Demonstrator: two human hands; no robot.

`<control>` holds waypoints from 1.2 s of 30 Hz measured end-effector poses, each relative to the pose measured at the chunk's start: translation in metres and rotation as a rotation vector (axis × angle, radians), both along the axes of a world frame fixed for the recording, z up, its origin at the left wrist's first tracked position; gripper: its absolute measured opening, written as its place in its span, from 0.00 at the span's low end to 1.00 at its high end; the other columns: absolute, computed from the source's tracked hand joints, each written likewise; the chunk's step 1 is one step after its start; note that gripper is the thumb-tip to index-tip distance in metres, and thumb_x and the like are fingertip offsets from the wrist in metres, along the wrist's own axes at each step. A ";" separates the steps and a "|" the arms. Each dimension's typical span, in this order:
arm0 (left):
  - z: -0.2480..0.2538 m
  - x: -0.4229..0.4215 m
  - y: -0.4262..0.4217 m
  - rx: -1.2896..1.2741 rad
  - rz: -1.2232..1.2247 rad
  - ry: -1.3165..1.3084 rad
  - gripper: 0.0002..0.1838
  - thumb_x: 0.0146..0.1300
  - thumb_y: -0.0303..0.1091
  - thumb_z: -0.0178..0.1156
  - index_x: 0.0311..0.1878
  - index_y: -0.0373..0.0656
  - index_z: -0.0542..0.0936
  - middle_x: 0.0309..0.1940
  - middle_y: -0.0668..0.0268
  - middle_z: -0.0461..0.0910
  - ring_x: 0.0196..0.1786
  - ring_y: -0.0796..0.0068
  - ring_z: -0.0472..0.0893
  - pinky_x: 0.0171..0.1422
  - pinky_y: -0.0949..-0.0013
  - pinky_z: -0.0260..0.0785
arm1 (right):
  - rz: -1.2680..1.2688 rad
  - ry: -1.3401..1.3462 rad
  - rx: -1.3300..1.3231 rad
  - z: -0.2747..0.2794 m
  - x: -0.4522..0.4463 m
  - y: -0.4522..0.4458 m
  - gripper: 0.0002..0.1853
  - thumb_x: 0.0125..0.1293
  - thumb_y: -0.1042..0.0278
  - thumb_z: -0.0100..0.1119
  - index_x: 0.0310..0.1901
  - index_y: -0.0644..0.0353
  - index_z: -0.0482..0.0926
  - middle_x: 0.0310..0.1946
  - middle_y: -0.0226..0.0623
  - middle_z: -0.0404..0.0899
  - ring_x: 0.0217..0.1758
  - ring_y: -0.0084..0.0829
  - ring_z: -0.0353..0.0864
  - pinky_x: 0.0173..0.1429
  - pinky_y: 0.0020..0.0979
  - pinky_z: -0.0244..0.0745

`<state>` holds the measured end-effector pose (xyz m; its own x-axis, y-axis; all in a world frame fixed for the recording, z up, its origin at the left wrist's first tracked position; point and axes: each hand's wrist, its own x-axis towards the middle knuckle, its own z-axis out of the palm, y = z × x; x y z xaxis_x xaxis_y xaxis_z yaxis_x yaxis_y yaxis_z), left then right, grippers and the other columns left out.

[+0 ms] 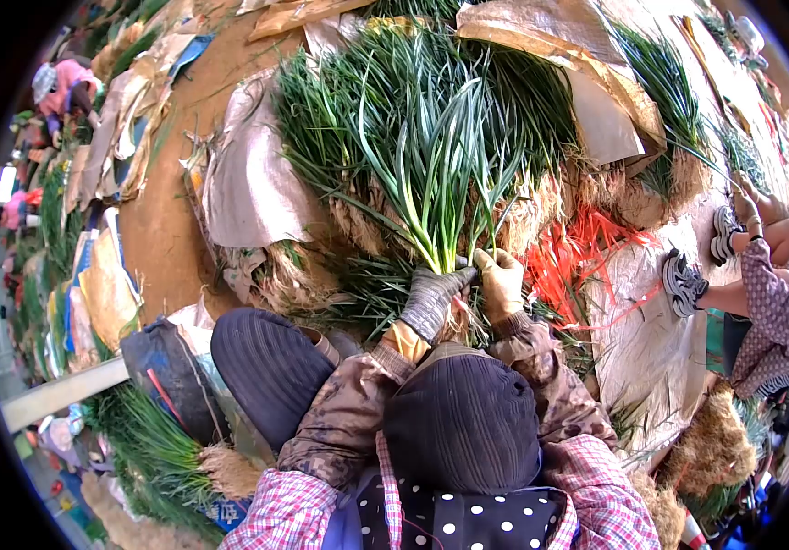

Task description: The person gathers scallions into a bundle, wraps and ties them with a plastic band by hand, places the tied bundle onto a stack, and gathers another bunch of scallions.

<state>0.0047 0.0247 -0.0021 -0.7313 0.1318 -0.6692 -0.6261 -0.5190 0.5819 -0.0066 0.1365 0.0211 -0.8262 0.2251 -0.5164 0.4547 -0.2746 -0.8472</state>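
Note:
My left hand (429,301), in a grey glove, is closed around the base of a fanned bunch of long-leaved green seedlings (440,197). The leaves point away from me, and pale roots hang below the grip. Close beside it, my right hand (502,282), in a tan glove, pinches a seedling stem at the bunch's right edge. Just beyond both hands lies a large pile of similar seedlings (330,128), with their straw-coloured roots (358,225) facing me. More loose green leaves (367,293) lie under and left of my left hand.
Red plastic strings (578,261) lie right of my right hand. Pale woven sacks (261,174) flank the pile, and another sheet (642,357) covers the ground at right. A person's shoes (685,284) are close at right. Another seedling bundle (165,435) lies lower left.

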 end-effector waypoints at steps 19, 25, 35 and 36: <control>-0.005 0.010 0.001 -0.232 -0.107 -0.031 0.09 0.52 0.26 0.70 0.36 0.39 0.80 0.25 0.66 0.81 0.24 0.75 0.78 0.25 0.72 0.70 | 0.274 0.078 0.589 -0.038 0.022 0.022 0.14 0.66 0.61 0.56 0.36 0.66 0.79 0.24 0.41 0.80 0.27 0.28 0.78 0.35 0.32 0.72; 0.041 0.000 -0.011 0.002 0.110 0.278 0.11 0.57 0.25 0.66 0.44 0.38 0.78 0.33 0.64 0.81 0.34 0.74 0.81 0.40 0.72 0.78 | 1.449 -0.312 0.925 -0.068 0.074 0.075 0.19 0.56 0.51 0.60 0.38 0.59 0.84 0.37 0.52 0.82 0.43 0.46 0.82 0.50 0.41 0.76; 0.009 -0.003 -0.016 0.033 0.129 0.143 0.23 0.55 0.23 0.66 0.55 0.38 0.74 0.31 0.65 0.80 0.24 0.72 0.79 0.23 0.74 0.73 | 0.781 -0.057 1.704 -0.017 -0.136 0.102 0.29 0.56 0.51 0.67 0.56 0.56 0.71 0.32 0.40 0.78 0.34 0.33 0.79 0.36 0.34 0.77; -0.004 -0.002 -0.015 0.046 0.126 0.135 0.22 0.55 0.22 0.65 0.54 0.38 0.75 0.37 0.64 0.81 0.23 0.72 0.79 0.20 0.73 0.72 | 0.740 -0.006 1.611 -0.024 -0.153 0.104 0.28 0.56 0.50 0.67 0.53 0.56 0.74 0.35 0.41 0.80 0.37 0.34 0.80 0.40 0.36 0.78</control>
